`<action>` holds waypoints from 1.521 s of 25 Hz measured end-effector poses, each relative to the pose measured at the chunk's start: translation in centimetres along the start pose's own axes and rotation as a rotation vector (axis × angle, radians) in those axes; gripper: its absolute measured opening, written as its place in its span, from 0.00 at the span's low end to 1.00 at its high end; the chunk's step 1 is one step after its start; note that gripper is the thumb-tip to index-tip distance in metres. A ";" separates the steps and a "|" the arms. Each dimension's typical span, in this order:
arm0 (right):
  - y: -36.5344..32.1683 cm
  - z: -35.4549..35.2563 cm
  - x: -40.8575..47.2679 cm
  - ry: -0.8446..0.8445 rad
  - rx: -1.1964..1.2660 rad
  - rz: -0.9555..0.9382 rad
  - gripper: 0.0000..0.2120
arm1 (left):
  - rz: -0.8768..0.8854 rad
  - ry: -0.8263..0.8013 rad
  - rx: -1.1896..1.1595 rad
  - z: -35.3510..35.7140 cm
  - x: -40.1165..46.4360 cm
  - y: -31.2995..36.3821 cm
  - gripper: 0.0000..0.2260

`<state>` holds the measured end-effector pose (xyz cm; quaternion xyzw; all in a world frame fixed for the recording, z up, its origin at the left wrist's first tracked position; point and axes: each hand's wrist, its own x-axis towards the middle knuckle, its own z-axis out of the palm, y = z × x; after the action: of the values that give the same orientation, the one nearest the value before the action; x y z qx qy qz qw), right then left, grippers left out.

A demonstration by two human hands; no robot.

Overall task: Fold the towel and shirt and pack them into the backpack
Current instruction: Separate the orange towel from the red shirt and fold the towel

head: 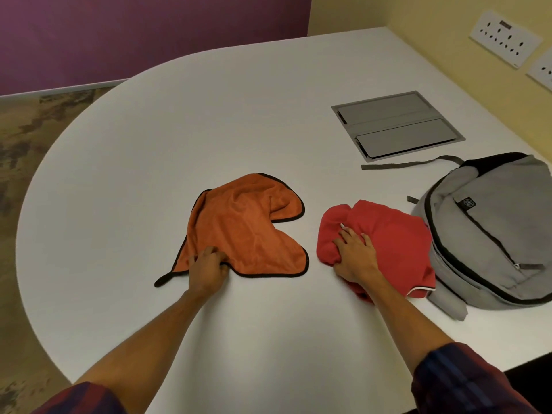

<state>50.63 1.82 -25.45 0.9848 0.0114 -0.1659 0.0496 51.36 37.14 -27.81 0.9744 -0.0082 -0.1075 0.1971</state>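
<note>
An orange towel [242, 225] with a dark hem lies crumpled in the middle of the white table [179, 130]. My left hand [207, 265] grips its near edge with curled fingers. To the right, a red shirt [394, 234] sits bunched up beside a grey backpack [490, 234] that lies flat with its zips shut. My right hand [354, 253] rests on the shirt's left part, fingers spread over the cloth and thumb tucked at its near edge.
A grey metal cable hatch [397, 125] is set into the table behind the backpack, and a backpack strap [409, 164] trails toward it. White wall sockets [504, 38] sit on the yellow wall at the right. The table's rounded edge curves off to the left.
</note>
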 end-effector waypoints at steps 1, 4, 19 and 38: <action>-0.4 -0.4 0.2 -0.017 -0.006 0.028 0.33 | -0.006 -0.005 -0.035 0.2 -0.1 -0.1 0.08; -3.4 -0.9 0.3 -0.015 0.000 -0.068 0.43 | 0.005 0.007 -0.084 0.2 -0.5 -0.4 0.09; -10.6 -2.3 2.7 0.374 0.353 -0.187 0.07 | 0.089 0.122 -0.275 -4.0 2.6 0.7 0.09; -5.0 -19.9 14.7 0.530 0.450 -0.112 0.11 | -0.063 0.381 -0.231 -19.0 14.1 -3.2 0.13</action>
<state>70.82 8.94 -12.01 0.9778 0.0409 0.0949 -0.1823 69.08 46.54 -14.85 0.9479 0.0719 0.0723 0.3020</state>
